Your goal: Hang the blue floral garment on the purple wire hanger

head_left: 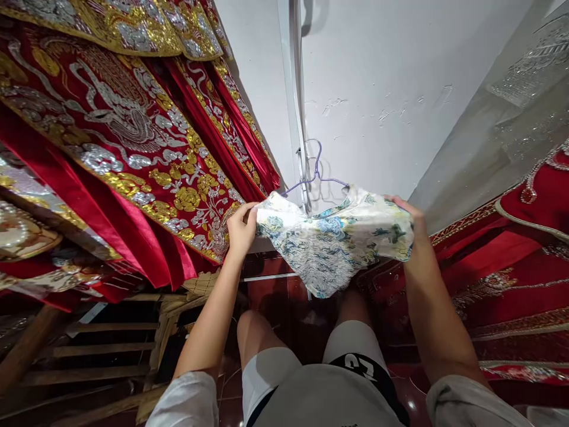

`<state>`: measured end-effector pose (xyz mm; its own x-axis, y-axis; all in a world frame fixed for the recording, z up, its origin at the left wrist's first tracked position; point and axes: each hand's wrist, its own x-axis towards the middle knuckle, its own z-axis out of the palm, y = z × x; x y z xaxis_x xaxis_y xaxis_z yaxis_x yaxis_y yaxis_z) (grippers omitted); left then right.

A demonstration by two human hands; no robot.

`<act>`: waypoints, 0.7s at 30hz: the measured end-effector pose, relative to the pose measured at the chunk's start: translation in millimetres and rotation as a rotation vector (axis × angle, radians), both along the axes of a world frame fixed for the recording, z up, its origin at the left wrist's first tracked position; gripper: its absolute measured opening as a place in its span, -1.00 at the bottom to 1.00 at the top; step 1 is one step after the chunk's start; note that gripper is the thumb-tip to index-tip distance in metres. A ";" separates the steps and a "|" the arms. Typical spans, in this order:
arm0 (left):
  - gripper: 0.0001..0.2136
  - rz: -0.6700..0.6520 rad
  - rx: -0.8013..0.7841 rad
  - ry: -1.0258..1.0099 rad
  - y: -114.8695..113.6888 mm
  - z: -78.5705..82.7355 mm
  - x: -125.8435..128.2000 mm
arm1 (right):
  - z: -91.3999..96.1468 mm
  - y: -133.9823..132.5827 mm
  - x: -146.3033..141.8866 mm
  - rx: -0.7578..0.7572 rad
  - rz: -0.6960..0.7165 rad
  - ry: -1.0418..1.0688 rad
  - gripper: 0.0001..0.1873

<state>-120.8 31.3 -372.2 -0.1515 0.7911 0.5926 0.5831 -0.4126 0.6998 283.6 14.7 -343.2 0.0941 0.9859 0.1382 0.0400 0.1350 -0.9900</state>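
Floral-print white satin garment (331, 243), blue and green blossoms all over it, is held up at chest height in the middle of the view, spread between two hands and draped over a thin purple wire hanger (316, 172). The hanger's hook is seen close to a pale vertical pipe (299, 89) running down the white plastered wall (377, 89). The garment's left edge is pinched by the left hand (242, 228), thumb pressed against the bunched fingers with the cloth caught between. Its right edge is gripped by the right hand (409, 219), fingers curled over the fabric; the fingertips are hidden behind the cloth. The lower hem is left dangling in a point above the person's knees and grey shorts (311, 385). To the left, heavy red velvet robes with gold and silver embroidery (133, 148) are hung in overlapping layers, just beside the left hand. To the right, more red embroidered cloth (511, 267) is spread out. Brown wooden slats (102, 350) are seen low on the left.
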 end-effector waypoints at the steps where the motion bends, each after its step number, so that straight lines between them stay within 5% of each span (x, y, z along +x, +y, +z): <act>1: -0.70 0.000 0.023 0.028 3.5 9.7 4.3 | 7.9 -8.2 2.4 -0.026 0.026 0.077 -0.40; 6: -0.71 -0.122 0.110 0.298 10.5 46.2 37.0 | 20.5 -58.1 -4.3 -0.094 0.246 0.172 -0.44; 10: -0.71 -0.338 0.072 0.338 -2.0 23.9 67.7 | -7.3 -92.7 -48.4 -0.085 0.384 0.211 -0.44; 14: -0.68 -0.414 -0.020 0.167 -5.9 -14.7 87.4 | -32.4 -104.3 -91.6 -0.005 0.657 0.138 -0.56; 16: -0.65 -0.457 -0.008 0.032 -1.8 -20.4 93.4 | -38.3 -105.1 -100.4 0.060 0.719 0.168 -0.58; 21: -0.61 -0.534 0.073 -0.384 24.6 14.0 108.7 | -51.9 -104.8 -94.9 0.189 0.664 0.336 -0.71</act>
